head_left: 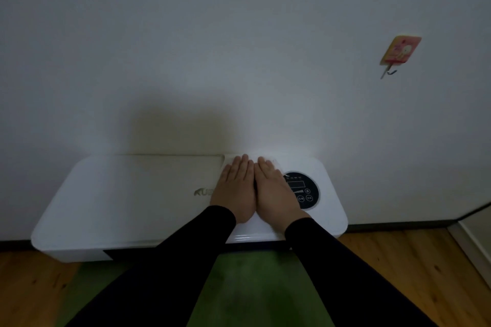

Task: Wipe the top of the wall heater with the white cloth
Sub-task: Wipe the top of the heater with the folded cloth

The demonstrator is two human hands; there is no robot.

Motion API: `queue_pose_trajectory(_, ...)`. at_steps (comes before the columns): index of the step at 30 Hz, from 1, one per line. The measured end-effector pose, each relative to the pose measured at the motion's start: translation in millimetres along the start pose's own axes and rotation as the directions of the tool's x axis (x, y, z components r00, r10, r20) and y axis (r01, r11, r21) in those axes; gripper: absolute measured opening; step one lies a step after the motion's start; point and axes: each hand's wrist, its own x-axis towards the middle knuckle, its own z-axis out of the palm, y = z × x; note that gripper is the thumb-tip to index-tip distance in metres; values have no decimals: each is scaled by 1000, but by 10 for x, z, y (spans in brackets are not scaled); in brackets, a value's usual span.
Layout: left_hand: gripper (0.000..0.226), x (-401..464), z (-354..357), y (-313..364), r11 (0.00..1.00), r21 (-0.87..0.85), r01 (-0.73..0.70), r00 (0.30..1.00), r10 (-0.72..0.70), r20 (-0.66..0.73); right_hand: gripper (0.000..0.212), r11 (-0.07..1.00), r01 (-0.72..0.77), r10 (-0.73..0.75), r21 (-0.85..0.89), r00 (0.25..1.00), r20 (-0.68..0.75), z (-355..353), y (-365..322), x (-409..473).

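The cloth [275, 160] lies flat on the top of the heater [119, 194], toward its right end, up against the back edge where the heater meets the wall [239, 48]. It is white on white, so I can only make out its left edge and a strip past my fingertips; most of it is hidden under my hands.

My left hand [235, 188] lies palm down on the cloth, fingers straight and together, pointing at the wall. My right hand [275, 191] lies the same way just beside it, the two touching along their inner edges. Neither grip is clenched or grasping anything; both are released, flat, pressing on the cloth. Black sleeves [345, 273] cover both arms to the wrists.

The heater is a long white box with rounded corners, mounted low on the wall. Just right of my right hand, near the heater's right end, sits a round dark control panel [305, 192] with a small display and button marks; my hand covers its left edge. Left of my left hand, grey lettering [202, 192] on the heater's front is partly hidden by that hand.

Above the left half of the heater the wall bears a yellowish stain [172, 127]. High on the right of the wall hangs a pink and yellow hook [400, 52].

Below the heater runs a dark skirting [398, 227], then a wooden floor [411, 260] with a green mat [252, 287] between my arms.
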Motion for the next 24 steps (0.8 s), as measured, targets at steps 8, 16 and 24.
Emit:
queue_pose_trajectory(8,65,81,-81,9,1000,-19,25,999,-24,22,63,1000,11,-12,16,999,42,-73,32,109)
queue_pose_trajectory(16,62,-77,-115,91,998,-57,26,999,-24,25,62,1000,22,-23,21,997,74,-134,23,-1)
queue_pose_trajectory(24,62,-406,-66,266,997,-76,-11,1000,11,-1,62,999,19,-21,44,998,52,-145,24,-421)
